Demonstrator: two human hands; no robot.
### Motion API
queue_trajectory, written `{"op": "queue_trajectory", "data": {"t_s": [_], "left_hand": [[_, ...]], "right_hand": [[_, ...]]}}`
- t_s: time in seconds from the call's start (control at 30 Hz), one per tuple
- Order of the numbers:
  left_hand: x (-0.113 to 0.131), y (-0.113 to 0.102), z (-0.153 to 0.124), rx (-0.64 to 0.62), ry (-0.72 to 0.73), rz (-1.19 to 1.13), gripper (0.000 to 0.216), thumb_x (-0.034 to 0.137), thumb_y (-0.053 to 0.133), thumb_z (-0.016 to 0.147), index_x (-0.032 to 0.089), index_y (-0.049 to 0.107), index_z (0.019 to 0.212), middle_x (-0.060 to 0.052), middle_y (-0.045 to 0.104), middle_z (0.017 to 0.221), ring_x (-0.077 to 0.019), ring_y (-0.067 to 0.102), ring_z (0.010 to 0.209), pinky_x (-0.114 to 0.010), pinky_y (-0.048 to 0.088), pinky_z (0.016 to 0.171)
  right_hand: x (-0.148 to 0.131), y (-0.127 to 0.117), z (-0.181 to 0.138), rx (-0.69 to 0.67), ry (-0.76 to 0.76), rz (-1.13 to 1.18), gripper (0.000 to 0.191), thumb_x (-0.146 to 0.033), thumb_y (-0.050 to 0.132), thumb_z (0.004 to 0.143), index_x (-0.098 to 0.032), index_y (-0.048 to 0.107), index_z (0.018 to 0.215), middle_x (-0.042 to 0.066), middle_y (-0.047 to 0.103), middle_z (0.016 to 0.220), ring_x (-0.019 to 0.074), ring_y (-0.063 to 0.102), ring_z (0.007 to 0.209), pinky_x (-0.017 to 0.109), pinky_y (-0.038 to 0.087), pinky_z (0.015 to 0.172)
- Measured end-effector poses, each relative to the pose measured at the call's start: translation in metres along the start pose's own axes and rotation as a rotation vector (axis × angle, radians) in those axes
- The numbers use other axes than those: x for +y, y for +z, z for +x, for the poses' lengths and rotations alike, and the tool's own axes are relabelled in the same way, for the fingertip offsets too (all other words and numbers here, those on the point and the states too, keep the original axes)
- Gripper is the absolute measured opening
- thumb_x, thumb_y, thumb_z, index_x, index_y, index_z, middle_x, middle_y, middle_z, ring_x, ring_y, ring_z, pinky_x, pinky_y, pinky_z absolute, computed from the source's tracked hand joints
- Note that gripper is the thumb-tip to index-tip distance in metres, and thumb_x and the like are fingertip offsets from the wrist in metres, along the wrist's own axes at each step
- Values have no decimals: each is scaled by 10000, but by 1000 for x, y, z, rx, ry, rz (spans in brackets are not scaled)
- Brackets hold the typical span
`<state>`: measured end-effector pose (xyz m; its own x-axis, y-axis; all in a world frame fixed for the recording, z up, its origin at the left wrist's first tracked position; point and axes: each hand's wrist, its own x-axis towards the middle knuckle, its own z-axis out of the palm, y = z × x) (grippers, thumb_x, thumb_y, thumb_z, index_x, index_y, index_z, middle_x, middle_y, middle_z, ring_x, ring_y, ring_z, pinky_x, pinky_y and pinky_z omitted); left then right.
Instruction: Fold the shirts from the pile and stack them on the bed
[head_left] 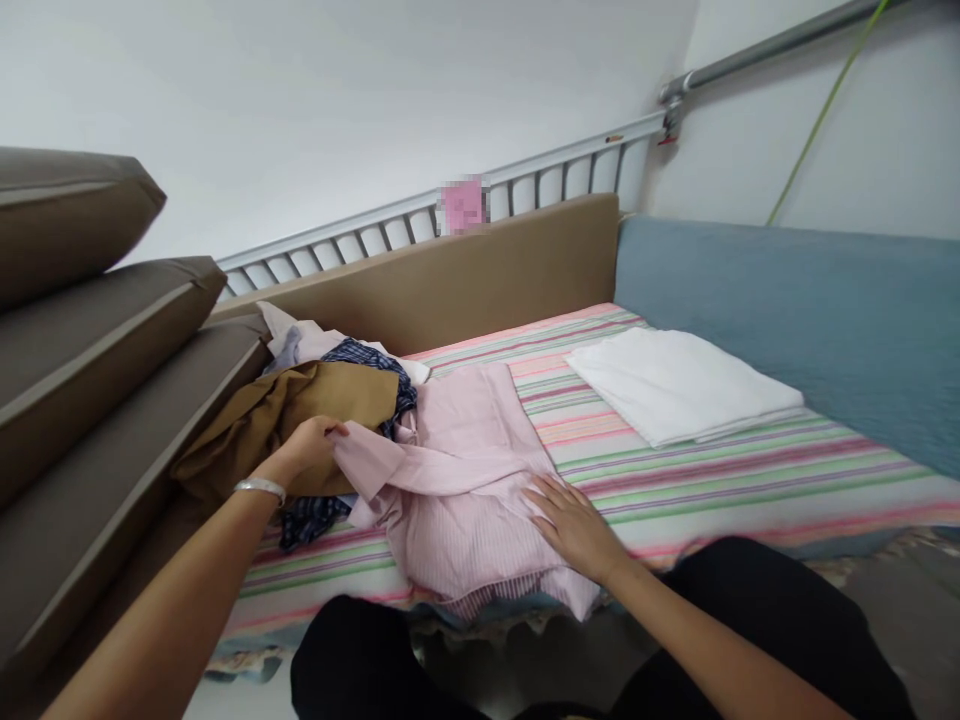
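A pink striped shirt lies spread in front of me, its lower edge hanging over the front of the seat. My left hand pinches the cuff end of one sleeve and holds it out to the left. From there the sleeve runs across the shirt toward my right hand, which lies flat with fingers spread on the shirt's right side. Just beyond my left hand is a heap with a mustard-brown garment on top. Dark blue checked cloth and pale clothing show from under and behind it.
A folded white garment lies on the striped cover to the right. Large brown cushions are stacked at the left. A tan backrest and a blue-covered one border the seat. My knees are against the front edge.
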<state>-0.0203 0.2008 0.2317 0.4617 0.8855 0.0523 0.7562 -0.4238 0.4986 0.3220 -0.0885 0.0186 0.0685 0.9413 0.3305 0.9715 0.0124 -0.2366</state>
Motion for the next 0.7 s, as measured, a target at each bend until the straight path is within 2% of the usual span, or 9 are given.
{"op": "queue_trajectory", "data": {"t_s": [0.13, 0.23, 0.3, 0.4, 0.47, 0.53, 0.6, 0.7], "left_hand": [[-29, 18, -13, 12, -62, -2, 228, 142, 520, 491, 180, 690, 638, -40, 685, 653, -220, 604, 681, -334, 471, 750], [-50, 30, -23, 14, -86, 2, 178, 156, 514, 504, 185, 666, 591, -36, 681, 625, -215, 614, 679, -330, 485, 742], [-60, 35, -30, 0, -71, 12, 249, 126, 514, 495, 179, 689, 664, -53, 710, 736, -224, 630, 765, -334, 482, 795], [-73, 39, -41, -45, -14, 38, 508, 35, 497, 463, 186, 710, 899, -84, 690, 1041, -243, 595, 1010, -344, 415, 946], [-82, 45, -47, -72, 28, 131, 704, -16, 466, 470, 229, 648, 1104, -82, 582, 1264, -249, 512, 1161, -364, 347, 1018], [-91, 54, -52, -73, 71, 277, 801, -34, 438, 516, 282, 544, 1244, -64, 467, 1388, -249, 462, 1215, -393, 323, 1033], [-99, 64, -52, -28, 98, 351, 734, -10, 423, 591, 282, 533, 1254, -67, 499, 1347, -241, 489, 1174, -397, 343, 1014], [-104, 69, -44, 43, 101, 278, 452, 102, 424, 689, 206, 669, 1054, -95, 644, 1064, -229, 570, 1020, -353, 395, 967]], "right_hand": [[0, -1, 1, -11, 4, -18, 448, -444, 353, 920, -290, 470, 1324, 37, 407, 1429, 224, 336, 1329, 439, 292, 1068], [0, 0, 1, -4, 1, -23, 454, -455, 350, 919, -289, 470, 1324, 40, 412, 1425, 226, 345, 1323, 439, 302, 1060], [1, 1, 1, 6, 0, -25, 452, -454, 350, 920, -290, 471, 1324, 41, 414, 1424, 227, 351, 1320, 440, 306, 1057], [1, 1, 1, 11, -1, -22, 445, -447, 359, 918, -300, 469, 1324, 39, 415, 1423, 228, 357, 1317, 442, 311, 1054], [1, 1, 1, 5, 0, -21, 443, -441, 360, 919, -307, 462, 1329, 35, 411, 1426, 227, 355, 1318, 442, 312, 1053], [0, -1, 1, -5, 6, -24, 441, -434, 354, 923, -308, 455, 1333, 33, 402, 1432, 226, 349, 1322, 441, 312, 1054], [-1, -2, 1, -15, 12, -24, 442, -431, 347, 926, -308, 447, 1338, 31, 395, 1437, 226, 343, 1325, 444, 308, 1057], [-2, -4, 1, -14, 15, -11, 439, -427, 346, 927, -315, 442, 1340, 22, 393, 1439, 221, 332, 1332, 445, 291, 1070]]}}
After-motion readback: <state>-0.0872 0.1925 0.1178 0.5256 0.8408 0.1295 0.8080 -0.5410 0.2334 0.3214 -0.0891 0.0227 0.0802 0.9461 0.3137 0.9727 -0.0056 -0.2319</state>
